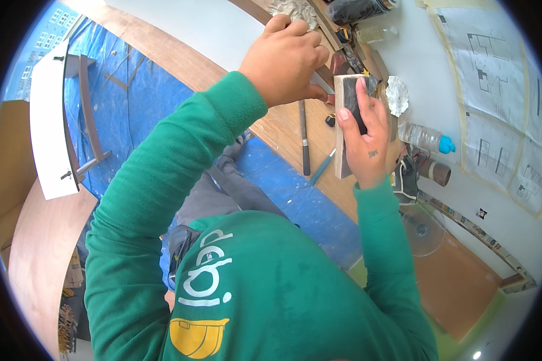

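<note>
My right hand [367, 141] grips a rectangular block [340, 132] with pale wooden edges and a dark grey face, like a sanding block. Two of its fingers lie along the dark face, and the block stands tilted over the wooden bench [283, 129]. Up and to the left, my left hand [286, 60] is closed with its knuckles upward, beside a brown wooden edge; what its fingers hold, if anything, is hidden. A crumpled whitish rag [295, 11] lies just beyond it. Below the hands, a dark bar-shaped tool [305, 141] and a blue-handled tool [322, 167] rest on the bench.
A clear bottle [424, 138] with a blue cap, crumpled white paper [397, 96] and a cardboard tube [438, 173] crowd the bench's right side. Drawings [494, 78] hang on the right wall. Blue sheeting [132, 108] covers the floor; a white panel [53, 120] stands left.
</note>
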Demonstrator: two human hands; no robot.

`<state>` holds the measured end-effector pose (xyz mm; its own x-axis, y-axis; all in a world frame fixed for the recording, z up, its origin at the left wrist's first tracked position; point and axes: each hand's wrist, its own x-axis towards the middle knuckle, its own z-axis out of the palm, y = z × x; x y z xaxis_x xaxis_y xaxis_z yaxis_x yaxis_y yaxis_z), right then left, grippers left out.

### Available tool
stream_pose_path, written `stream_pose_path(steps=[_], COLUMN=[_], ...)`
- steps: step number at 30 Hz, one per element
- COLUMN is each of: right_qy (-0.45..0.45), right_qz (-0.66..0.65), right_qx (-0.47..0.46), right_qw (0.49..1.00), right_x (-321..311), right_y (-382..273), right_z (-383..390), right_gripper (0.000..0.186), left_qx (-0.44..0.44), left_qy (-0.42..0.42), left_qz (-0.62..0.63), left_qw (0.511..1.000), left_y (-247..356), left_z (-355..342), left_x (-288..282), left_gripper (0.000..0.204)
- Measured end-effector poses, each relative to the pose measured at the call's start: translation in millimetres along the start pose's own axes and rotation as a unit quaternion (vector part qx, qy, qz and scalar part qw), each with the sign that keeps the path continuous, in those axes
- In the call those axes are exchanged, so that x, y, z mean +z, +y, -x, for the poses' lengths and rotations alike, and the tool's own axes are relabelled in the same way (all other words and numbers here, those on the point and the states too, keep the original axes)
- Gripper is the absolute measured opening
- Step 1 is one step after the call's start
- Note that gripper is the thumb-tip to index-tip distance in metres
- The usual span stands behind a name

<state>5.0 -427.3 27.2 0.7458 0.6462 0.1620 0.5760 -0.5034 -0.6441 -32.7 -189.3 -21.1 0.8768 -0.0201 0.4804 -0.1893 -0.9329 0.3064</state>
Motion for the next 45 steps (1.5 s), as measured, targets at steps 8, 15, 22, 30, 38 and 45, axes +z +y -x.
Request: stream_pose_path(steps=[8, 15, 22, 30, 38, 45], right_qy=[0.003, -0.008, -0.004, 0.001, -0.005, -0.013], right_qz=[0.011, 0.005, -0.003, -0.003, 0.013, 0.02], right_qx=[0.009, 0.017, 0.033, 0.008, -0.007, 0.005], right_qw=[1.0, 1.0, 0.999, 1.0, 1.0, 1.0], right_x=[0, 0, 2, 2, 0, -2], right_y=[2, -7, -11, -6, -5, -3], right_z=[-7, -12, -19, -15, -4, 6], right_gripper=[0.061, 0.061, 0.061, 0.061, 0.061, 0.061], left_qx=[-0.006, -0.004, -0.009, 0.0, 0.003, 0.0], left_qy=[-0.009, 0.026, 0.003, 0.018, 0.019, 0.021], left_qz=[0.002, 0.035, 0.028, 0.043, 0.045, 0.055], left_qw=[1.0, 0.999, 1.0, 0.999, 0.999, 0.998], left_y=[1, -1, 0, -2, -3, -1], left_z=[2, 3, -1, 0, 1, 1], left_x=[-3, 2, 0, 2, 2, 2], left_gripper=[0.06, 0.058, 0.058, 0.058, 0.057, 0.059])
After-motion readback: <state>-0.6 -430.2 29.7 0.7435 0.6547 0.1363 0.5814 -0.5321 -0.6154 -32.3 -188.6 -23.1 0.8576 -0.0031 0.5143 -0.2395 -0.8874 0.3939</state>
